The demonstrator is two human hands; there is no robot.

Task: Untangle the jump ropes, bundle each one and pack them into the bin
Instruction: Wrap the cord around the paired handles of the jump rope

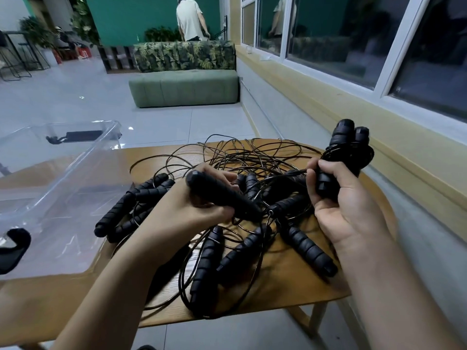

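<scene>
A tangle of black jump ropes (252, 157) with ribbed foam handles covers the wooden table (290, 286). My left hand (194, 213) grips one black handle (214, 192) above the pile, and its thin cord runs down into the tangle. My right hand (341, 198) holds a bundled rope (346, 152), two handles upright with cord wound round them. Several loose handles (207, 263) lie below my hands. A clear plastic bin (58, 188) stands on the table's left part.
A second group of handles (131, 203) lies beside the bin's wall. The table's right edge runs close to a wall with windows (379, 59). A green bench (184, 88) and a person (190, 18) are far behind.
</scene>
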